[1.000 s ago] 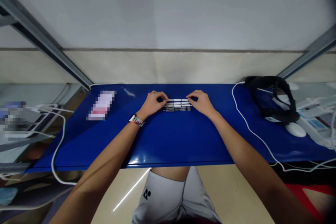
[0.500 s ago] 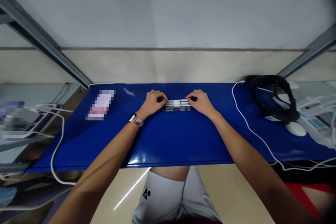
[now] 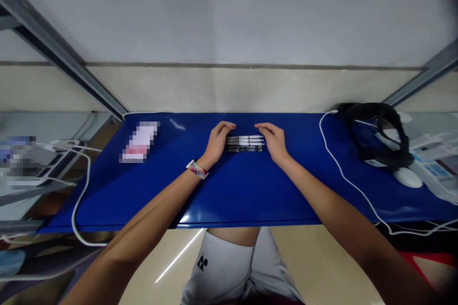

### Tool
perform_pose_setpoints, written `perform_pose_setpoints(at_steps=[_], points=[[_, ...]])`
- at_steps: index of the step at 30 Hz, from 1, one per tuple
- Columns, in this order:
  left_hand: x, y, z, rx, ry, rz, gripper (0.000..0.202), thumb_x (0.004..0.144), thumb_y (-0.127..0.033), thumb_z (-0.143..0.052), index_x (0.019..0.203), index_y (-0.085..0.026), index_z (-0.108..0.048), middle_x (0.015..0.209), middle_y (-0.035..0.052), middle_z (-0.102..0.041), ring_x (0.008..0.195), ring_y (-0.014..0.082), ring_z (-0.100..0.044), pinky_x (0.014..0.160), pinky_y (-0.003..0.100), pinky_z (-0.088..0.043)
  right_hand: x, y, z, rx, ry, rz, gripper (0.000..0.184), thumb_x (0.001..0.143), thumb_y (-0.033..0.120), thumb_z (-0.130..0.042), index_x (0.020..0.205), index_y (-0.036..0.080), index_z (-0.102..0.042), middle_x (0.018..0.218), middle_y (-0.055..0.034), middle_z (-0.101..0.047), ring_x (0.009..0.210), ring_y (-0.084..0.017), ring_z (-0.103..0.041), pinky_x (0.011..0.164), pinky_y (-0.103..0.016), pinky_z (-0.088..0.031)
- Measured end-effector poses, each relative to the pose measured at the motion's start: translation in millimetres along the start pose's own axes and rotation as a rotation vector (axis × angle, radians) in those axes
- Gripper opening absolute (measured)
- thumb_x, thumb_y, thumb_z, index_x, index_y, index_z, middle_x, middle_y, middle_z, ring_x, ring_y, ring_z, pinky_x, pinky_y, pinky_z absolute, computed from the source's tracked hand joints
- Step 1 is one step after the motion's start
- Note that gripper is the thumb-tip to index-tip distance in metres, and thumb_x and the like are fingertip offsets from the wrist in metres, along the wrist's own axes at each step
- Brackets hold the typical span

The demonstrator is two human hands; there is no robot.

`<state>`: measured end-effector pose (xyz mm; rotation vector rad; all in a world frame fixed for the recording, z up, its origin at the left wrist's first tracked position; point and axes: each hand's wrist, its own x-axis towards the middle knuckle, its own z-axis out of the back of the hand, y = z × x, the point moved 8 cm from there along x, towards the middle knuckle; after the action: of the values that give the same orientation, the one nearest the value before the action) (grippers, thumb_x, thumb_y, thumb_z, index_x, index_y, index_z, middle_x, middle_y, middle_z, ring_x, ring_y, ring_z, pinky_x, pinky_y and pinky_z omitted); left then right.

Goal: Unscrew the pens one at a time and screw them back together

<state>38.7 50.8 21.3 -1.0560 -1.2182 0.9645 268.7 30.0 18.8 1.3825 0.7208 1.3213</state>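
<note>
At the frame's centre, a row of pens [image 3: 245,143] lies on the blue table [image 3: 243,190]. The left hand [image 3: 218,141] and right hand [image 3: 274,140] stand edge-on against its two ends, fingers straightened, grasping nothing.

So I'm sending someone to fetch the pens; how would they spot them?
Find the blue table against the wall. At its middle, toward the far edge, a small row of pens lies side by side between the left hand and right hand. They are the only black-and-white sticks there.
</note>
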Motion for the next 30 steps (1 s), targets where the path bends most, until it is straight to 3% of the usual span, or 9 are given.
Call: perform_pose_setpoints(at_steps=[4, 9, 21, 30], points=[[-2.1, 11.7, -2.0, -0.111, -0.079, 0.044, 0.021, 0.101, -0.035, -0.059, 0.096, -0.022, -0.075, 0.112, 0.0067, -0.077, 0.118, 0.0240, -0.069, 0.110, 0.037, -0.049, -7.0, -1.5, -5.6, 0.054, -0.030, -0.076, 0.024, 0.088, 0.030, -0.062, 0.095, 0.026, -0.085, 0.096, -0.0041, -0.080, 0.096, -0.026, -0.071, 0.091, -0.041, -0.054], [-4.8, 11.6, -4.6, -0.199, -0.114, 0.077, 0.022, 0.100, -0.035, -0.059, 0.092, -0.022, -0.074, 0.110, 0.0068, -0.076, 0.113, 0.0225, -0.070, 0.104, 0.035, -0.051, -9.6, -3.3, -11.1, 0.084, -0.009, -0.100, 0.024, 0.083, 0.027, -0.063, 0.093, 0.025, -0.084, 0.093, -0.0039, -0.078, 0.091, -0.025, -0.070, 0.089, -0.042, -0.055], [-7.6, 9.0, -6.4, -0.157, -0.097, 0.084, 0.029, 0.102, -0.036, -0.054, 0.085, -0.021, -0.071, 0.102, 0.0071, -0.075, 0.101, 0.0216, -0.069, 0.090, 0.032, -0.051, -13.9, 11.8, -19.8, -0.102, 0.082, 0.075, 0.026, 0.085, 0.023, -0.059, 0.091, 0.025, -0.083, 0.097, -0.0064, -0.076, 0.094, -0.026, -0.071, 0.092, -0.043, -0.054], [-10.4, 8.3, -8.2, -0.173, -0.109, 0.116, 0.028, 0.100, -0.037, -0.055, 0.082, -0.021, -0.070, 0.100, 0.0072, -0.076, 0.101, 0.0224, -0.070, 0.093, 0.034, -0.052, -16.1, 10.5, -20.9, -0.131, 0.089, 0.036, 0.024, 0.085, 0.024, -0.059, 0.090, 0.027, -0.083, 0.098, -0.0059, -0.077, 0.098, -0.028, -0.070, 0.094, -0.045, -0.053]])
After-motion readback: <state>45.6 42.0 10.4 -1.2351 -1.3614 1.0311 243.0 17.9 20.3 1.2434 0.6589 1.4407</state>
